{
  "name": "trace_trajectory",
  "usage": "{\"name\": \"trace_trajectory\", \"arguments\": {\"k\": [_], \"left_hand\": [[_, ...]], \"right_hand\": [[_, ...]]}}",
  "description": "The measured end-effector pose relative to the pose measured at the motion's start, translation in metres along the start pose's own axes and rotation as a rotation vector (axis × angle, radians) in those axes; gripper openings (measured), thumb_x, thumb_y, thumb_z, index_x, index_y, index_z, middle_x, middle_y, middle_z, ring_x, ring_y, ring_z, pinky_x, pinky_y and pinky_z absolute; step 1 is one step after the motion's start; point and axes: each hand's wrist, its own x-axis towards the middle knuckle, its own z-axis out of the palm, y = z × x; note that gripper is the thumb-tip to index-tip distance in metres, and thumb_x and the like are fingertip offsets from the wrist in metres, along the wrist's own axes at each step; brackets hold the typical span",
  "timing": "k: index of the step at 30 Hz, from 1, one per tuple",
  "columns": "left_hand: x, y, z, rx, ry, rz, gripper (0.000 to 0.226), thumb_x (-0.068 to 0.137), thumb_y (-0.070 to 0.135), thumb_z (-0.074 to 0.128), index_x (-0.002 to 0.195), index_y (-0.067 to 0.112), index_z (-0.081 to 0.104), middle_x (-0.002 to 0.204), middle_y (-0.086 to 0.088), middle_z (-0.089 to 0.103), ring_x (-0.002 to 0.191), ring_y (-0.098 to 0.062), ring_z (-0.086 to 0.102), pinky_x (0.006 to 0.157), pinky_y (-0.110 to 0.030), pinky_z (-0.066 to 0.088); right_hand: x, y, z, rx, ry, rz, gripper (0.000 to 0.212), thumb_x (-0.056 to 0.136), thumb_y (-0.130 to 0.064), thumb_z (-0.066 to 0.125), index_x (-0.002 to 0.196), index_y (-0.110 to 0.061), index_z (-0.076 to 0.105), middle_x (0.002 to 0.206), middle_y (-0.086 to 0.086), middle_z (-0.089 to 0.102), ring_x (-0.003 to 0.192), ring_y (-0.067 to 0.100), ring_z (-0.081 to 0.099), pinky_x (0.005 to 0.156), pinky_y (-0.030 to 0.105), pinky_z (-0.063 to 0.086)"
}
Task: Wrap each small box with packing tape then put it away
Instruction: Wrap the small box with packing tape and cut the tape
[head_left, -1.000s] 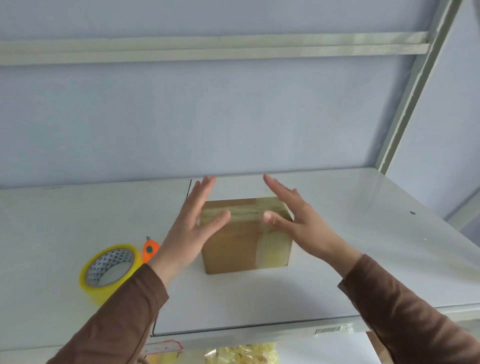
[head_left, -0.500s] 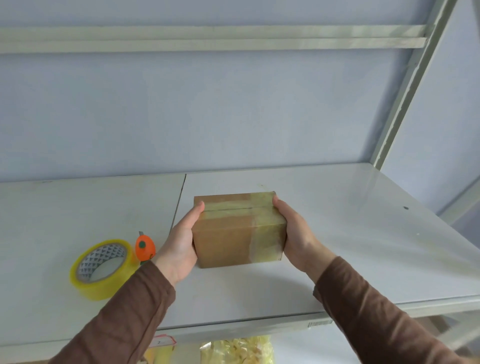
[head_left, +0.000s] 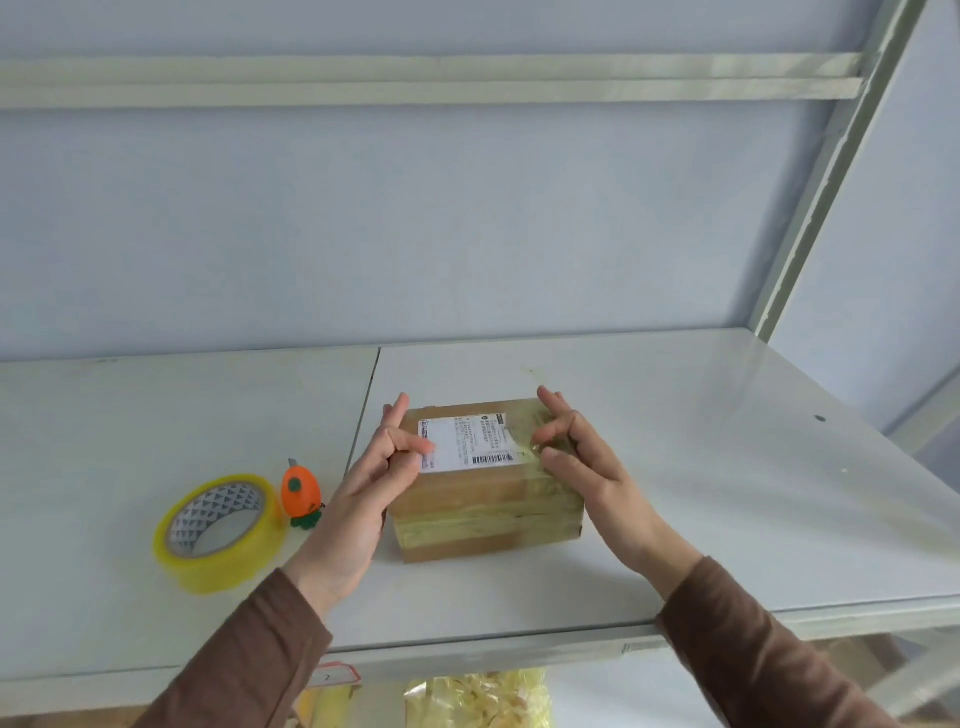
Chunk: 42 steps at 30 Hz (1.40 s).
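A small brown cardboard box (head_left: 483, 514) stands on the white shelf (head_left: 727, 493), banded with clear yellowish packing tape, and a white shipping label (head_left: 467, 441) faces up. My left hand (head_left: 363, 488) lies against the box's left side, its thumb tip touching the label's left edge and its fingers pointing away. My right hand (head_left: 582, 457) is at the box's right side, with its fingertips touching the taped top right edge. Neither hand is wrapped around the box.
A yellow roll of packing tape (head_left: 218, 530) lies on the shelf left of the box, with a small orange carrot-shaped cutter (head_left: 298, 491) beside it. A metal upright (head_left: 831, 166) rises at the back right. A yellow bag (head_left: 478, 696) shows below the shelf's front edge.
Both hands gripped the box by its ends and turned it so the labelled face is up. They have since loosened to a light touch at its top edges.
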Motion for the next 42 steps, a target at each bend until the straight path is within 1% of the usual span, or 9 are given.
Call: {"name": "trace_trajectory", "arguments": {"k": [5, 10, 14, 20, 24, 29, 32, 36, 42], "left_hand": [[0.005, 0.009, -0.002, 0.317, -0.045, 0.024, 0.055, 0.103, 0.01, 0.056, 0.143, 0.047, 0.052, 0.165, 0.031, 0.014, 0.149, 0.016, 0.0, 0.123, -0.026, 0.011], [0.028, 0.033, 0.011, 1.037, -0.236, 0.086, 0.075, 0.095, 0.065, 0.021, 0.163, 0.031, 0.017, 0.169, 0.018, -0.008, 0.151, 0.003, -0.02, 0.127, -0.033, -0.007], [0.033, 0.025, 0.021, 1.357, -0.334, 0.066, 0.093, 0.085, 0.076, -0.001, 0.164, 0.027, 0.005, 0.169, 0.015, -0.007, 0.155, -0.001, -0.013, 0.128, -0.036, -0.007], [0.042, 0.021, 0.0, 1.256, -0.414, 0.128, 0.11, 0.076, 0.096, 0.016, 0.164, 0.031, 0.009, 0.169, 0.017, -0.002, 0.153, 0.004, -0.014, 0.127, -0.031, -0.009], [0.057, 0.021, -0.016, 1.251, -0.451, 0.167, 0.11, 0.068, 0.101, 0.034, 0.16, 0.046, 0.013, 0.169, 0.018, -0.005, 0.15, 0.003, -0.026, 0.125, -0.036, -0.016], [0.084, 0.02, -0.041, 1.239, -0.073, 0.123, 0.091, 0.08, 0.079, 0.059, 0.157, 0.04, 0.032, 0.17, 0.007, 0.014, 0.158, -0.012, 0.004, 0.128, -0.045, 0.005], [0.091, 0.004, -0.035, 0.997, 0.188, -0.005, 0.067, 0.093, 0.049, 0.067, 0.152, 0.029, 0.044, 0.16, 0.001, 0.042, 0.145, -0.019, 0.041, 0.118, -0.038, 0.034], [0.083, -0.018, -0.02, 0.509, 0.207, -0.198, 0.047, 0.104, 0.036, 0.056, 0.148, 0.023, 0.048, 0.147, -0.001, 0.056, 0.121, -0.01, 0.057, 0.102, -0.033, 0.046], [0.076, -0.02, -0.003, -0.027, 0.233, -0.358, 0.035, 0.102, 0.059, 0.046, 0.117, 0.034, 0.066, 0.12, 0.014, 0.073, 0.117, -0.009, 0.064, 0.108, -0.036, 0.045]], "right_hand": [[-0.003, -0.011, -0.002, -0.239, -0.034, -0.04, 0.049, 0.104, -0.009, 0.053, 0.149, -0.029, 0.048, 0.165, -0.023, 0.023, 0.151, -0.012, 0.006, 0.128, 0.029, 0.011], [0.009, -0.03, 0.004, -0.953, -0.137, -0.21, 0.077, 0.098, -0.068, 0.032, 0.163, -0.029, 0.019, 0.17, -0.015, 0.006, 0.154, -0.004, -0.008, 0.129, 0.038, -0.003], [0.012, -0.028, 0.018, -1.213, -0.235, -0.197, 0.081, 0.097, -0.071, 0.017, 0.164, -0.024, 0.019, 0.171, -0.009, 0.009, 0.156, 0.002, -0.003, 0.128, 0.04, -0.003], [0.028, -0.037, 0.008, -0.96, -0.229, -0.1, 0.079, 0.091, -0.083, 0.027, 0.152, -0.037, 0.045, 0.162, -0.018, 0.036, 0.15, 0.001, 0.024, 0.123, 0.039, 0.015], [0.057, -0.032, -0.013, -0.557, 0.033, 0.122, 0.051, 0.101, -0.052, 0.055, 0.148, -0.033, 0.052, 0.153, -0.012, 0.049, 0.142, 0.009, 0.043, 0.119, 0.036, 0.031], [0.062, -0.015, -0.019, -0.434, 0.143, 0.213, 0.025, 0.096, -0.031, 0.068, 0.121, -0.026, 0.07, 0.114, -0.011, 0.071, 0.11, 0.015, 0.066, 0.097, 0.033, 0.051], [0.055, -0.007, -0.007, -0.4, 0.249, 0.198, 0.023, 0.093, -0.04, 0.07, 0.112, -0.027, 0.065, 0.113, -0.014, 0.068, 0.096, 0.015, 0.068, 0.09, 0.04, 0.053], [0.048, 0.001, 0.01, -0.333, 0.32, 0.176, 0.049, 0.092, -0.052, 0.069, 0.13, -0.026, 0.052, 0.129, -0.015, 0.057, 0.109, 0.009, 0.061, 0.089, 0.034, 0.051], [0.045, 0.012, 0.021, 0.065, 0.343, 0.316, 0.069, 0.098, -0.061, 0.053, 0.156, -0.029, 0.033, 0.15, -0.017, 0.041, 0.131, 0.004, 0.042, 0.104, 0.029, 0.033]]}}
